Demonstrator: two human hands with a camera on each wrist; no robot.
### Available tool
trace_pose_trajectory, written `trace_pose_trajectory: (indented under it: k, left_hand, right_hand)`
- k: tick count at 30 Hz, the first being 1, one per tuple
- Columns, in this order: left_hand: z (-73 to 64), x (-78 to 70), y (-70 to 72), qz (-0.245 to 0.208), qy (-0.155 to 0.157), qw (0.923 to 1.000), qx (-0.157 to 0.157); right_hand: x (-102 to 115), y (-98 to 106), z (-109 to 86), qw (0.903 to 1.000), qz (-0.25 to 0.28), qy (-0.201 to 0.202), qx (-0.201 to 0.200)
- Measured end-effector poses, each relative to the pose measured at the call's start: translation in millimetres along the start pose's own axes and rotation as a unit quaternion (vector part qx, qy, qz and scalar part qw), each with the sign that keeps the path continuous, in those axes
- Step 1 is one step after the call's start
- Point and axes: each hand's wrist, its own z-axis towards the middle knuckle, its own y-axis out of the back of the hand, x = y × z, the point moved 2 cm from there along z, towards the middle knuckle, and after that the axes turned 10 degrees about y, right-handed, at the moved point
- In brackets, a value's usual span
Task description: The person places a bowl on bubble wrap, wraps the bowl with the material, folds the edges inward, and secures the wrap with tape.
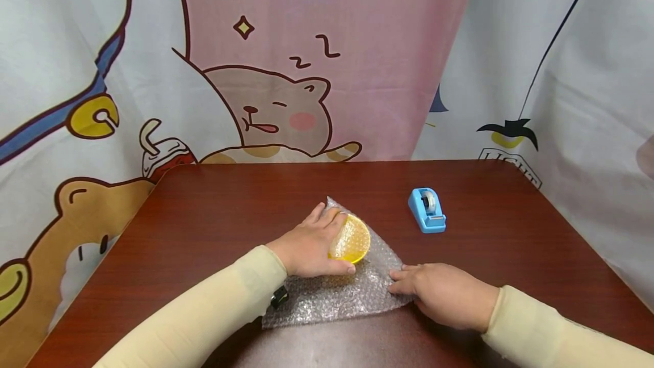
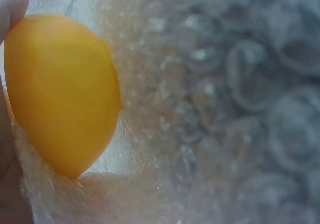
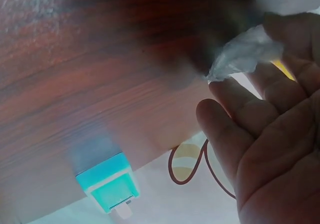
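A yellow bowl (image 1: 355, 240) stands tipped on its side over a sheet of bubble wrap (image 1: 327, 300), with some of the wrap drawn across its mouth. My left hand (image 1: 313, 246) holds the bowl from the left, thumb near the lower rim and fingers at the top. In the left wrist view the smooth outer side of the bowl (image 2: 62, 93) shows beside blurred bubble wrap (image 2: 200, 108). At the sheet's right corner my right hand (image 1: 444, 294) pinches the edge; the right wrist view shows crumpled wrap (image 3: 245, 56) between thumb and fingers.
A light blue tape dispenser (image 1: 427, 210) with a roll in it stands on the dark red-brown table (image 1: 230, 203), beyond my right hand. A printed cartoon curtain (image 1: 388, 61) hangs behind the table's far edge.
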Motion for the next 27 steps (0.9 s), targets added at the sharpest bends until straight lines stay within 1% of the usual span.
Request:
trace_pose_trajectory:
  k: [7,10,15,22,27]
  left_hand:
    - [0.6,0.7,-0.9,0.005,-0.004,1.0,-0.002]
    - [1.2,1.0,-2.0,0.011,-0.006,0.9999,-0.004]
    - [1.5,1.2,-2.7,0.014,-0.002,0.9999,0.0]
    - [1.1,0.9,-2.5,0.016,0.0,0.9999,0.001]
    - [1.2,0.6,-1.5,0.017,0.0,0.9999,0.002]
  right_hand:
    - [1.9,-1.1,1.3,0.9999,0.003,-0.002,-0.016]
    - [2.1,-1.3,1.1,0.9998,0.011,-0.005,-0.017]
    - [1.8,-0.6,0.6,0.9996,0.019,-0.009,-0.017]
    - [-2.3,3.2,1.0,0.9978,0.03,0.012,-0.057]
    - [-5.3,4.0,0.5,0.9967,0.036,0.016,-0.071]
